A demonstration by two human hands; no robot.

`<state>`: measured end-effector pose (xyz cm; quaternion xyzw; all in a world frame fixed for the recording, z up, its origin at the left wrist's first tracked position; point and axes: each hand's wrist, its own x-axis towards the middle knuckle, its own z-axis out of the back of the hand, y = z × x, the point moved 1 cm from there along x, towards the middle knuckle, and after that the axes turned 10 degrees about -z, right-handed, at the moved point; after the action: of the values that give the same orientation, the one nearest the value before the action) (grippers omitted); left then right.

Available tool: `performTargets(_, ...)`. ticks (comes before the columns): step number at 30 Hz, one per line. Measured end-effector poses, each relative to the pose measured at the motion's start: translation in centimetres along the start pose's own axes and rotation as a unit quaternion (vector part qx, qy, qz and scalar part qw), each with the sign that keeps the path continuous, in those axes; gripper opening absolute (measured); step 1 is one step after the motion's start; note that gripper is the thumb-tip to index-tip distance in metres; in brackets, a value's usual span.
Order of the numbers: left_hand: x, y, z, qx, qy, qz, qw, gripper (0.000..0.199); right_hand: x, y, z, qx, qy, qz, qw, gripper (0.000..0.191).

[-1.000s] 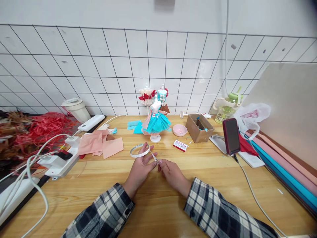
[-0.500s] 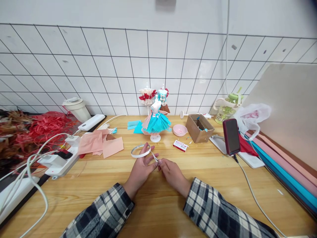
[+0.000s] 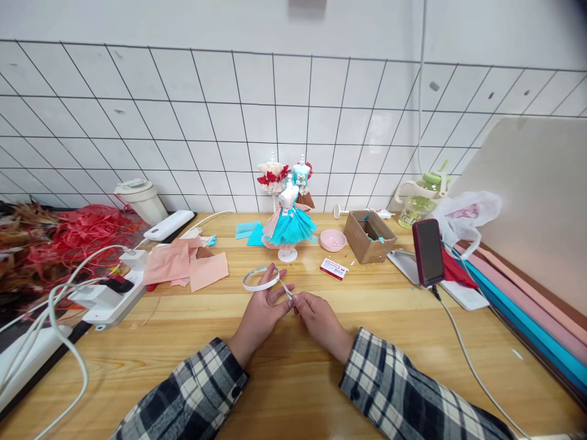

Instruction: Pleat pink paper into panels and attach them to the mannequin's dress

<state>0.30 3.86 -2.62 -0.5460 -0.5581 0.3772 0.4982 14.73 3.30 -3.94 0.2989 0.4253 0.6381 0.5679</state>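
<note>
A narrow white roll of tape (image 3: 257, 288) hangs looped around the raised fingers of my left hand (image 3: 257, 316). The left thumb points toward the pulled-out strip near the right fingertips. My right hand (image 3: 320, 319) pinches the free end of that strip between thumb and forefinger; its very tip is hidden. Beyond my hands stands a small mannequin (image 3: 290, 195) on a white base, wearing a blue and pink paper skirt. Two more dressed mannequins stand behind it, one in cream and red (image 3: 272, 174), the other in light blue and brown (image 3: 301, 174).
Pink paper sheets (image 3: 209, 272) and a power strip (image 3: 114, 305) with cables lie left. Right of the mannequins are a pink bowl (image 3: 333, 240), a small red-and-white box (image 3: 334, 269), a cardboard box (image 3: 373, 247) and a propped phone (image 3: 429, 252).
</note>
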Motion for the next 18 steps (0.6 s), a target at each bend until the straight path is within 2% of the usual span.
performTargets(18,-0.05,-0.17,-0.13,-0.001,-0.013,0.001,1.0,0.097,-0.12,0.14,0.18,-0.021,0.005,0.01,1.0,0.042)
